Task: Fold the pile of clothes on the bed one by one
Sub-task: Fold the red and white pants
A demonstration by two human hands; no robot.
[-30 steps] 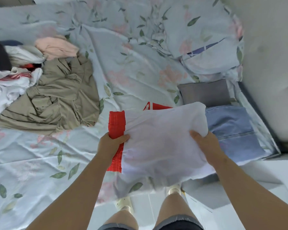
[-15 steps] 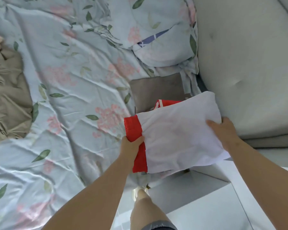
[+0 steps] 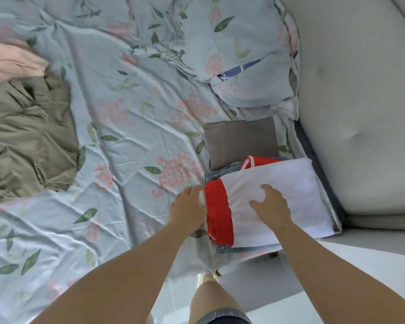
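Both my grips are released: right hand [image 3: 271,208] flat on the folded white garment [image 3: 297,183], left hand [image 3: 188,208] touching its red edge [image 3: 218,213]; the unfolded pile [image 3: 28,141] lies leftward, nearer my left.

Folded white/red garment [image 3: 290,183] on denim [image 3: 212,177], R hand [image 3: 272,206] flat atop, L hand [image 3: 189,206] beside

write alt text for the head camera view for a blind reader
A person's right hand rests on a folded white and red garment lying on folded denim on the bed, while the left hand touches its red edge. A folded grey garment lies beyond; crumpled olive clothes and a pink garment lie at the left.
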